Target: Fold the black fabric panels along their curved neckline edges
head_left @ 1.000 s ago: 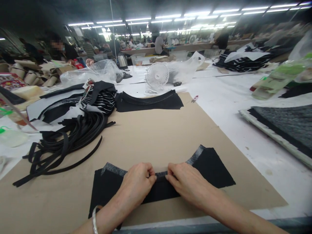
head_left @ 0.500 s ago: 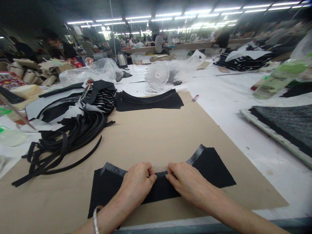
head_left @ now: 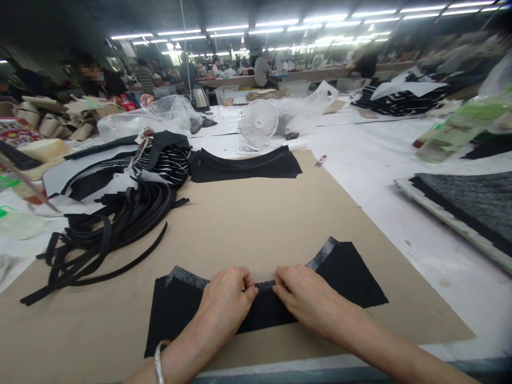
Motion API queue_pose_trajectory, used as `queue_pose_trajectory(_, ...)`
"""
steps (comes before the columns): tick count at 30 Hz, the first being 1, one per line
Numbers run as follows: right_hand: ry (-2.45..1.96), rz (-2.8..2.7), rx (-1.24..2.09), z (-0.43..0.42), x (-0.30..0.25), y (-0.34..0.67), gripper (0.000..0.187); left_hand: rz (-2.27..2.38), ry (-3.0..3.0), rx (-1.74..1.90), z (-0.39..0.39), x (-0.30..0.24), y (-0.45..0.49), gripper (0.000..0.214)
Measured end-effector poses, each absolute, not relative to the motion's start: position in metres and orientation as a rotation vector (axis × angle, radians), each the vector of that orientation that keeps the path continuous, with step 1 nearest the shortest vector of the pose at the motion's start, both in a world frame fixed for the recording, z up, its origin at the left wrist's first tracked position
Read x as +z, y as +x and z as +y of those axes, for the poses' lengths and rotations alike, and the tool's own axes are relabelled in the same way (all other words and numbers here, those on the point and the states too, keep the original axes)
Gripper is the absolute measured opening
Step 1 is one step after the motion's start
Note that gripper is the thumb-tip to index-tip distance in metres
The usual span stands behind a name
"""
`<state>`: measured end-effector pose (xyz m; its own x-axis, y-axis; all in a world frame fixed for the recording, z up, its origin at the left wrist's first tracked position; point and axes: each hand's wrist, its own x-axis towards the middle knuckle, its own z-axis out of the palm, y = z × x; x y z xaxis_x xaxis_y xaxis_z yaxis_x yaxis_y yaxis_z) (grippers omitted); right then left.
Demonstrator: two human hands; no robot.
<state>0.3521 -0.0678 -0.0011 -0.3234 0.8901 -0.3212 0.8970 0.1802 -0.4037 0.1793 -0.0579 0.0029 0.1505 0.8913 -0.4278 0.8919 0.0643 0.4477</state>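
Together, hands (head_left: 229, 292) (head_left: 300, 292) pinch fabric (head_left: 267, 312) (black).

On the white table (head_left: 360, 160), toward its far edge, stands a white fan (head_left: 259, 121). Left of it, nearer that edge, is a kettle (head_left: 200, 99), with a crumpled clear plastic bag (head_left: 148, 121) near it. Beyond the far edge sits a person in grey (head_left: 262, 71) under rows of ceiling lights (head_left: 276, 23).

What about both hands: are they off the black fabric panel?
No, the left hand and right hand both touch the black fabric panel.
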Motion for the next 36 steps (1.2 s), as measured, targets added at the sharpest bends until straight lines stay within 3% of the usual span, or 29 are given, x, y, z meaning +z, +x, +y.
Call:
queue_pose_trajectory(29,1.739,2.291,-0.616,-0.070,0.016,0.339,0.022,1.751,1.895,-0.017,-0.068,0.001,0.184,0.008)
queue_pose_trajectory(36,1.781,2.442,-0.529,-0.079,0.004,0.345,0.019,1.740,2.145,0.355,-0.082,-0.017,0.178,0.013)
